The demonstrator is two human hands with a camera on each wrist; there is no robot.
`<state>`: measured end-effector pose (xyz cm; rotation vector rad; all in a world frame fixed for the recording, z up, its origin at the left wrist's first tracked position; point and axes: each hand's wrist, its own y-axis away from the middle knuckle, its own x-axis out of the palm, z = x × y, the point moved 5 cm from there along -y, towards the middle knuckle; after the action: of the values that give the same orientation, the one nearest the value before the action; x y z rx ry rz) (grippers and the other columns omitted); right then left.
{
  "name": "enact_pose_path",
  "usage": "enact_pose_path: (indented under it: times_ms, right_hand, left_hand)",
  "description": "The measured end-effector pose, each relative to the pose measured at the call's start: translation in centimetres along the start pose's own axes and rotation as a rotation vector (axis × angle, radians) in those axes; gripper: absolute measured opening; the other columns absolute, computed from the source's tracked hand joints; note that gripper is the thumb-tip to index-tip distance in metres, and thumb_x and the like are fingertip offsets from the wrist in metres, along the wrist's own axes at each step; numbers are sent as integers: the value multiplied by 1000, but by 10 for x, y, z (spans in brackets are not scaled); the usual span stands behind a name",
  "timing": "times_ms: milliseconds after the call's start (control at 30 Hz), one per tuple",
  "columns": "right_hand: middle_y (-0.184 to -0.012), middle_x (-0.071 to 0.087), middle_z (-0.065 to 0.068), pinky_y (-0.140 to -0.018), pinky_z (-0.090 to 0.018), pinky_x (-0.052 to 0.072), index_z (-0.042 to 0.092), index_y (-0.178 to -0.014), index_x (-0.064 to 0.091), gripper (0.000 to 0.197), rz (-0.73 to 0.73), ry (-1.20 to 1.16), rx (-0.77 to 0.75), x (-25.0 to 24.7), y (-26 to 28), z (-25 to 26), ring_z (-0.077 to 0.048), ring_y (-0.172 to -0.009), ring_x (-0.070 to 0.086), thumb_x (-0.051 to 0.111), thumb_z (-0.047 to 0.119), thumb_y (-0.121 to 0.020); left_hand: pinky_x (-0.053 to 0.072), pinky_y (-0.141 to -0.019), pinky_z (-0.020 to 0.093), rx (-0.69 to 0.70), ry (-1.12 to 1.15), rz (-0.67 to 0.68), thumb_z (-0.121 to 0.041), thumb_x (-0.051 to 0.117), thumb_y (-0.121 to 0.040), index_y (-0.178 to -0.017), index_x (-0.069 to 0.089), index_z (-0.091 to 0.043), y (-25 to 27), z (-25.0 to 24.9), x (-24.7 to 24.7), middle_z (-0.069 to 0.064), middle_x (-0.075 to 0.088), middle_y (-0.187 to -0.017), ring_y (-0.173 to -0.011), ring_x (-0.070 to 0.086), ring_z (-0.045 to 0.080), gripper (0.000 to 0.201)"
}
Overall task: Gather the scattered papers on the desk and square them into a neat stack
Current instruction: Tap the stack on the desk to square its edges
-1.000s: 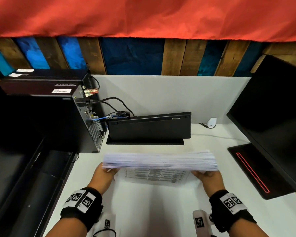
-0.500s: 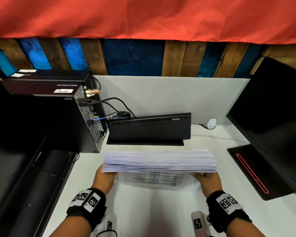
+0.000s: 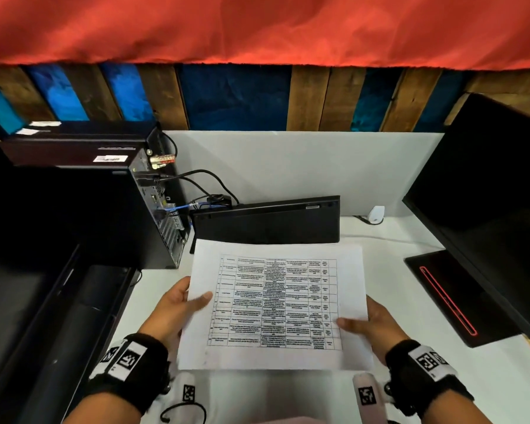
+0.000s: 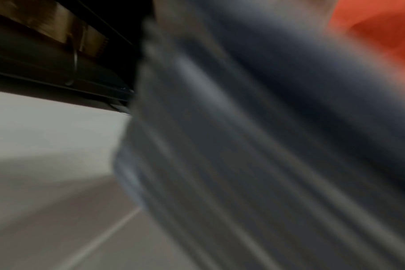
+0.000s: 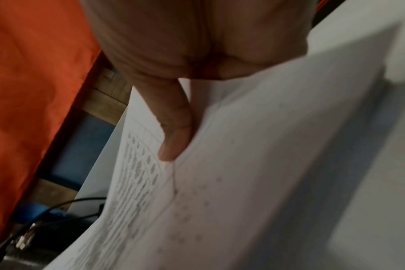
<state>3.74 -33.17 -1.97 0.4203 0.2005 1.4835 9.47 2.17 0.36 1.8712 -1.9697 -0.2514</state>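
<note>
White worktop point(image 3: 487, 377) under a red cloth canopy point(image 3: 257, 26), backed by blue and brown wooden planks point(image 3: 306, 99). Black computer tower point(image 3: 110, 215) to the left, black monitor point(image 3: 487, 209) to the right, flat black keyboard-like slab point(image 3: 266, 221) propped on edge at the back.

Stack of white printed sheets point(image 3: 276, 304) held clear of the worktop, dead centre between the hands, printed table face up, far edge just short of the black slab. Left hand point(image 3: 172, 310) clamped on the left side edge, thumb across the top sheet, fingers apparently curled beneath. Right hand point(image 3: 377, 325) likewise on the right side edge near the bottom corner, thumb point(image 5: 173, 131) pressed onto the top sheet in the right wrist view; fingers beneath hidden. Left wrist view too blurred to tell more than streaked sheet edges.

Long axis seemingly running left to right, one end in each hand; neither hand nearer than the other. No loose sheets visible elsewhere on the worktop, so gathering looks done.

Probably next: lowering flat, or tipping a long edge down to tap level. Needs both grips loosened evenly, otherwise risk of fanning or skewing.
</note>
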Motion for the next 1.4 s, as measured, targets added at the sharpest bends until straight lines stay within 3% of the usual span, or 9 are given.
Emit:
enact_pose_path:
  times_ms: [200, 267, 333, 433, 700, 900, 1100, 1233, 1400]
  right_hand:
    - [-100, 64, 6, -70, -15, 44, 14, -119, 58, 40, -339, 548, -180, 19, 11, 31, -13, -89, 61, 67, 1, -82]
    - [-93, 64, 12, -66, -5, 44, 17, -114, 58, 34, -395, 479, -289, 30, 14, 39, 3, -78, 62, 63, 1, -85]
    - [-94, 65, 16, -67, -2, 47, 22, -111, 57, 37, -411, 250, -334, 32, 15, 38, 13, -75, 64, 63, -3, -85]
    - [-97, 70, -1, -83, -31, 53, 17, -106, 62, 31, -436, 123, -320, 27, 14, 30, -14, -88, 67, 68, -1, -82]
    - [-92, 70, -10, -82, -39, 53, 25, -85, 63, 26, -384, 168, -151, 25, 5, -11, -28, -91, 66, 73, 2, -79]
    - [-63, 72, 19, -57, -10, 53, 17, -86, 68, 22, -333, 74, -271, 20, 7, 25, 3, -64, 69, 72, -3, -78]
    - [-75, 75, 13, -66, -17, 56, 18, -90, 70, 29, -299, 135, -236, 18, -1, 14, -9, -83, 72, 79, -1, -71]
    - [-80, 73, 9, -69, -21, 54, 23, -86, 68, 19, -320, 85, -269, 32, -5, 26, -7, -77, 69, 74, 6, -79]
    - [-78, 74, 9, -68, -18, 57, 23, -85, 71, 19, -338, 91, -334, 31, -1, 41, 1, -72, 70, 78, 8, -75]
  left_hand:
    - [51, -99, 36, 174, -311, 278, 16, 59, -67, -139, 45, -26, 18, 8, 44, -5, 63, -133, -119, 62, 14, 85]
    - [44, -105, 22, 332, -391, 133, 20, 52, -76, -142, 44, -25, 19, 7, 55, -16, 58, -136, -125, 54, 0, 80]
    - [49, -95, 16, 388, -344, -78, 16, 52, -86, -127, 55, -29, 20, 6, 54, -22, 68, -116, -108, 61, -10, 61]
    - [50, -74, 5, 384, -258, -199, 7, 57, -90, -106, 64, -21, 19, 8, 48, -28, 72, -82, -81, 65, -18, 34]
    - [55, -66, 13, 245, -113, -212, -1, 69, -85, -90, 68, -23, 15, 38, 49, -20, 75, -75, -83, 70, 11, 23]
    - [54, -67, 8, 336, -59, -161, -3, 68, -85, -94, 69, -21, 11, 1, 51, -18, 76, -78, -76, 71, -5, 20]
    - [58, -85, 35, 263, 10, -223, 0, 75, -79, -97, 73, -9, -1, 2, 34, 3, 78, -92, -91, 73, 24, 21]
    - [59, -74, 20, 305, 10, -191, -2, 68, -86, -95, 72, -14, -2, -11, 44, -6, 78, -85, -89, 73, 17, 16]
    - [59, -82, 28, 360, 25, -204, -3, 71, -83, -99, 72, -13, 3, -24, 41, 1, 77, -96, -89, 74, 14, 19]
